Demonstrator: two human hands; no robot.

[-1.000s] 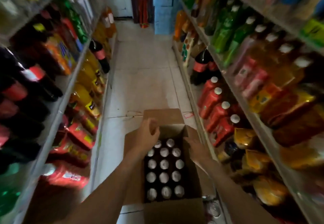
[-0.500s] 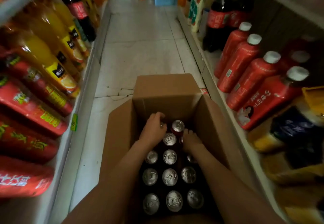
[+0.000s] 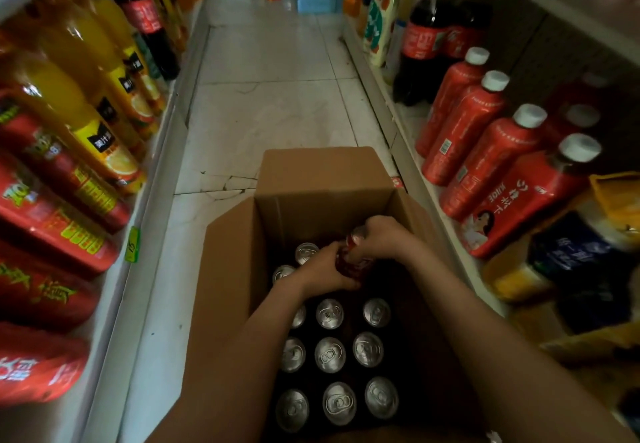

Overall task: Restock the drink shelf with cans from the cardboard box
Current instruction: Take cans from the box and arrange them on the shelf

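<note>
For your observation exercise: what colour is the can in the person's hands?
The can is red, shown best in the head view.

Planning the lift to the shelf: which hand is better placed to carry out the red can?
Right, likely: right hand curls over the top of the red can; left hand grips its lower side.
</note>
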